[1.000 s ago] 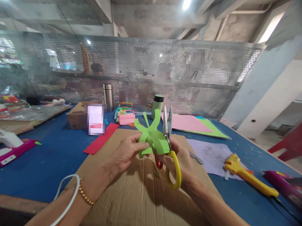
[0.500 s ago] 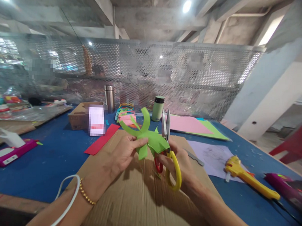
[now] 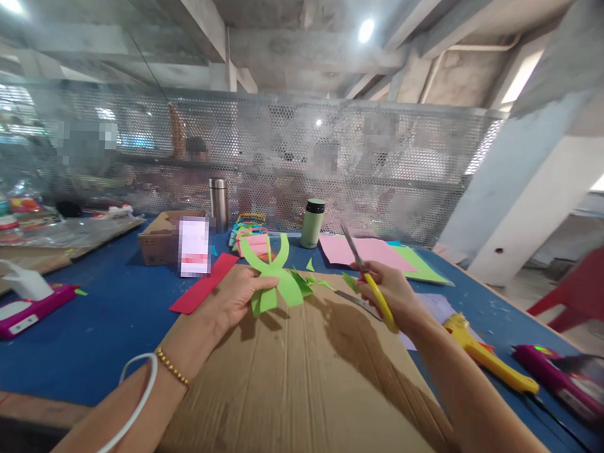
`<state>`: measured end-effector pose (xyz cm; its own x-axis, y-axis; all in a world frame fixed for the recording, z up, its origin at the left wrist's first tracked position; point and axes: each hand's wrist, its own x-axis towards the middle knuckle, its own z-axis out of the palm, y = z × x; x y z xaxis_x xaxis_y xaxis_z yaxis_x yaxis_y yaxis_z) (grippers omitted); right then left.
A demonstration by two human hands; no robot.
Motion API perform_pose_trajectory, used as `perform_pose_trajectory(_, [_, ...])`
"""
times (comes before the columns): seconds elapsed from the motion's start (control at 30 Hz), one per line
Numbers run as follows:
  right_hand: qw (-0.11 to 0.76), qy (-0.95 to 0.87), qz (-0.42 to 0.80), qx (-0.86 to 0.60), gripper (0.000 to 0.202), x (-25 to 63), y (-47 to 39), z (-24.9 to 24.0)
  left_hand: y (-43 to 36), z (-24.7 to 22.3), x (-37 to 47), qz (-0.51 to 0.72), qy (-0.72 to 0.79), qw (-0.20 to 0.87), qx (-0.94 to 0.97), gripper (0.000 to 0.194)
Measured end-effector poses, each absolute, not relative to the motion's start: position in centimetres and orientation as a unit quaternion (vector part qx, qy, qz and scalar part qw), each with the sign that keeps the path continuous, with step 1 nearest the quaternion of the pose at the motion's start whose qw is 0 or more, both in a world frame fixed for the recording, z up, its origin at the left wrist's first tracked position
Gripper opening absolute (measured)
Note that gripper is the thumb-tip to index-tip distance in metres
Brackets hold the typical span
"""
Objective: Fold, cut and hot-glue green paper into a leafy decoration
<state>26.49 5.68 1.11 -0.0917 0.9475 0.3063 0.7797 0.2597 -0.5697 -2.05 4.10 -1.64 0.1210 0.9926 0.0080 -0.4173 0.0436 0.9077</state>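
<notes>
My left hand (image 3: 239, 292) pinches a green paper piece (image 3: 270, 273) with several curved strips, held over the brown cardboard (image 3: 295, 386). To the right, my right hand (image 3: 390, 290) grips yellow-handled scissors (image 3: 379, 300), their blades pointing up and to the left, apart from the paper. Small green scraps (image 3: 323, 283) lie near the cardboard's far edge, and one green bit (image 3: 349, 282) is beside my right fingers. A grey metal blade (image 3: 359, 302) rests on the cardboard below the scissors.
Red paper (image 3: 204, 286), a carton (image 3: 156, 240) and a steel flask (image 3: 218, 206) are at left. A green bottle (image 3: 312, 225) stands behind the cardboard. Pink paper (image 3: 368, 253), a yellow glue gun (image 3: 496, 358) and a magenta power strip (image 3: 560, 381) are at right.
My right hand and the scissors have moved right, away from the green paper. My left hand has shifted slightly left with the paper. Green scraps now show on the cardboard.
</notes>
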Motion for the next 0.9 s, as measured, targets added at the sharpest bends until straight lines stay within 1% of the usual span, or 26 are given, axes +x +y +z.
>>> perform_pose_trajectory(0.1, [0.244,-0.733,0.052,-0.633,0.026,28.9,8.4,1.4,3.9,-2.0,-1.9,0.507,0.382,0.644,0.427,0.030])
perform_pose_trajectory(0.13, [0.221,-0.732,0.031,-0.644,0.024,29.3,9.0,1.4,3.8,-2.1,-1.9,0.494,0.392,0.643,0.435,0.030])
perform_pose_trajectory(0.27, [0.135,-0.732,-0.008,-0.668,0.027,29.4,10.4,0.7,4.0,-2.3,-2.4,0.482,0.391,0.635,0.459,0.034])
perform_pose_trajectory(0.37, [0.096,-0.730,-0.021,-0.676,0.032,28.9,10.7,-0.3,4.5,-1.8,-3.6,0.481,0.401,0.640,0.444,0.025])
perform_pose_trajectory(0.47, [0.077,-0.722,-0.030,-0.687,0.036,28.9,11.1,-1.1,4.7,-0.6,-5.1,0.508,0.415,0.630,0.416,0.014])
perform_pose_trajectory(0.6, [0.064,-0.726,-0.032,-0.684,0.040,29.4,11.8,-1.6,4.3,0.7,-5.9,0.546,0.413,0.610,0.400,0.013])
perform_pose_trajectory(0.73, [0.058,-0.738,-0.029,-0.672,0.032,29.5,12.2,-1.6,3.8,1.1,-5.3,0.540,0.416,0.622,0.385,0.011])
perform_pose_trajectory(0.9, [0.074,-0.763,-0.023,-0.642,0.029,28.7,11.8,-2.0,3.7,0.9,-4.8,0.537,0.415,0.622,0.390,0.012])
